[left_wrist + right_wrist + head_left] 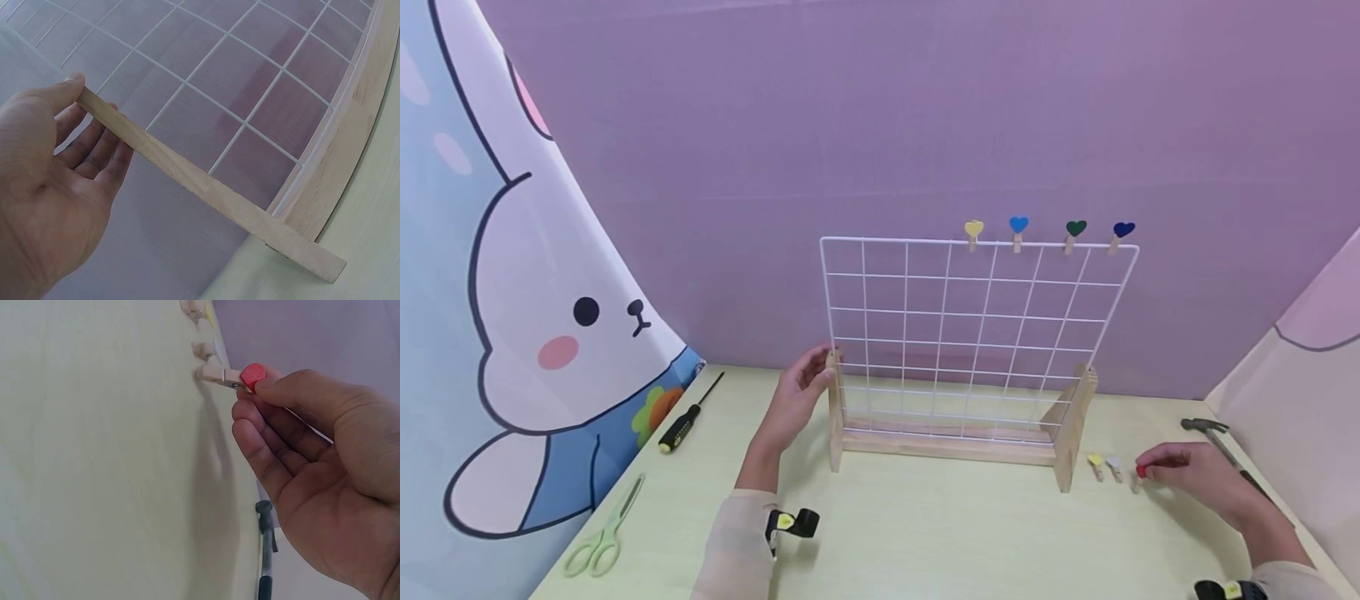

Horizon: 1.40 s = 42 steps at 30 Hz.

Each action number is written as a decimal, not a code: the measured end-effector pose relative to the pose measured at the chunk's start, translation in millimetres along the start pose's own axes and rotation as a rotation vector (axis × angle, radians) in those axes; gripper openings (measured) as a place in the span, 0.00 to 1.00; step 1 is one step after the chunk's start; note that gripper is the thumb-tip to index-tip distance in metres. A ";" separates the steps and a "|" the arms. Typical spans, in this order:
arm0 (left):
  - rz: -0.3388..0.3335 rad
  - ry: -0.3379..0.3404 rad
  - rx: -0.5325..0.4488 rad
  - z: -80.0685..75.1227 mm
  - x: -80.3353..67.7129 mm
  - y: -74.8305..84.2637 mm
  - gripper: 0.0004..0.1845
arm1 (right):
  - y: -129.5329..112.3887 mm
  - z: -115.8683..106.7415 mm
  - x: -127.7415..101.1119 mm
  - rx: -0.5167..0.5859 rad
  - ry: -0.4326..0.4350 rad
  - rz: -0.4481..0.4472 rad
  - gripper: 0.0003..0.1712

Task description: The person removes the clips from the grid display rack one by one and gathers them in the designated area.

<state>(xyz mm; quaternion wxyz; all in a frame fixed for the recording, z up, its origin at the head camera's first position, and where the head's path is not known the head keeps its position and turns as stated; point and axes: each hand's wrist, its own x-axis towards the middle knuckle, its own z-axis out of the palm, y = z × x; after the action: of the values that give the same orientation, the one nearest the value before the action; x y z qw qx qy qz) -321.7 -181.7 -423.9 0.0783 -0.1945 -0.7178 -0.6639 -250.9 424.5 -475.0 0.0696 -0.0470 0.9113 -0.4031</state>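
Between thumb and fingertips, my right hand (1198,479) pinches a small wooden clothespin (215,374) topped with a red heart (253,376), low over the table. My left hand (796,402) grips the left upright (187,178) of a wooden stand, its thumb on the top end and fingers behind. A white wire grid panel (940,340) rises from that stand. Along the right half of its top wire sit clothespins with a yellow heart (973,229), a light blue heart (1018,224), a green heart (1076,227) and a dark blue heart (1123,229).
Beside my right hand lie a yellow-heart clothespin (1096,466) and a pale one (1113,468). A hammer (1219,443) lies behind that hand at the table's right edge. On the left are a screwdriver (685,423) and green scissors (604,540). A purple backdrop (775,125) stands behind.
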 end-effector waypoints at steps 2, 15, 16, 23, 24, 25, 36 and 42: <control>-0.002 0.002 0.001 -0.2 0.0 -0.1 0.24 | 2.9 -0.1 1.1 0.012 -0.008 0.007 0.16; 0.002 0.002 0.015 -1.7 -1.1 -3.3 0.25 | 12.1 6.5 10.3 0.112 -0.040 -0.043 0.20; 0.003 0.001 0.013 -1.6 -0.9 -3.4 0.25 | 12.1 7.2 11.3 0.117 -0.032 -0.039 0.20; -0.005 0.006 0.011 -1.5 0.8 -2.5 0.24 | 12.2 9.6 17.5 0.118 -0.016 -0.017 0.20; -0.007 0.007 0.011 -1.7 0.9 -2.5 0.24 | 12.6 9.9 18.6 0.116 -0.017 -0.019 0.20; -0.008 0.008 0.011 -1.8 0.9 -2.3 0.24 | 12.7 10.3 19.8 0.115 -0.014 -0.015 0.20; -0.006 0.010 0.030 -1.6 0.9 -1.5 0.24 | 18.7 14.8 27.1 0.110 0.009 -0.011 0.18; -0.006 0.008 0.024 -1.5 0.5 -0.8 0.25 | 18.8 13.7 25.8 0.061 0.020 -0.040 0.17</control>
<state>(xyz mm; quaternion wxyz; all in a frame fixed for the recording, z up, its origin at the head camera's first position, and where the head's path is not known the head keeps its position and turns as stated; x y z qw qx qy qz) -322.7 -183.1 -424.3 0.0813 -0.1889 -0.7259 -0.6564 -274.6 423.5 -500.3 0.0537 -0.0589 0.8982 -0.4323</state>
